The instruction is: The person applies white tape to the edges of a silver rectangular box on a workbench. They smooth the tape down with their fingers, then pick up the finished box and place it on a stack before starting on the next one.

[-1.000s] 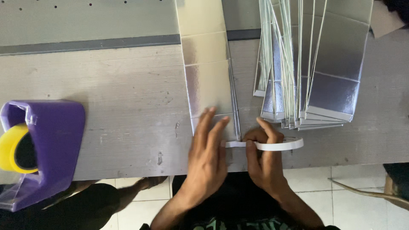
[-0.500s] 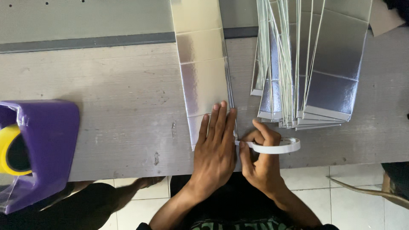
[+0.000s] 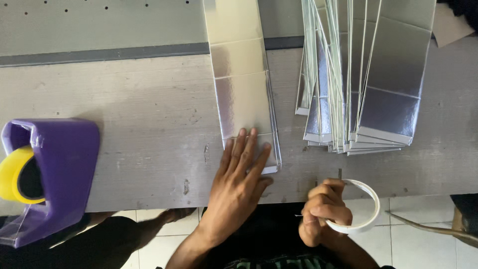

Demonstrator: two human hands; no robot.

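Note:
A long silver folded card sheet (image 3: 241, 84) lies on the grey wooden table (image 3: 124, 134), running away from me. My left hand (image 3: 238, 182) presses flat on its near end, fingers spread. My right hand (image 3: 322, 211) is off to the right at the table's front edge, fingers curled around a white roll of tape (image 3: 361, 209). The roll is held just below the table edge, apart from the sheet.
A fanned stack of silver card sheets (image 3: 363, 74) lies at the right back. A purple tape dispenser (image 3: 50, 174) with a yellow roll (image 3: 12, 174) stands at the left front edge. A grey strip (image 3: 99, 52) runs across the table's back. Tiled floor shows below.
My right hand has pulled the tape roll away from the sheet, down and to the right. My left hand stays flat on the sheet's near end. The view has shifted slightly.

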